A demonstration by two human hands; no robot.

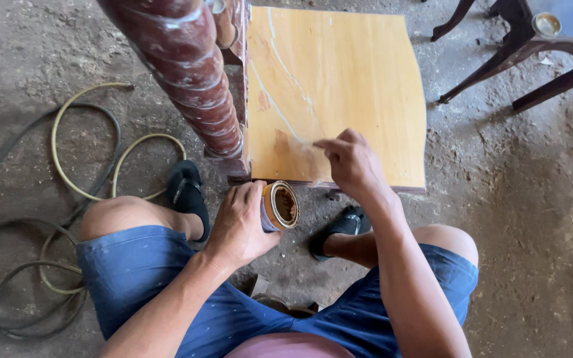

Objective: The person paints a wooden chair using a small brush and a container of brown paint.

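Gripping a small tin (280, 206) — left hand (239, 229) fingers closed — right hand (353, 164) fingers pinched on panel (353, 79).

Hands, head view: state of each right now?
Left hand: closed around a small open tin.
Right hand: fingers pinched, pressing on the yellow wood panel; whether it holds anything cannot be told.

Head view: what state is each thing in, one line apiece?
Tin: open, tilted on its side, held in left hand.
Right hand: fingertips pressed on the panel.
Panel: pale, with whitish streaks and brownish patches.
Turned post: dark red, glossy.
Hoses: coiled loosely on floor.
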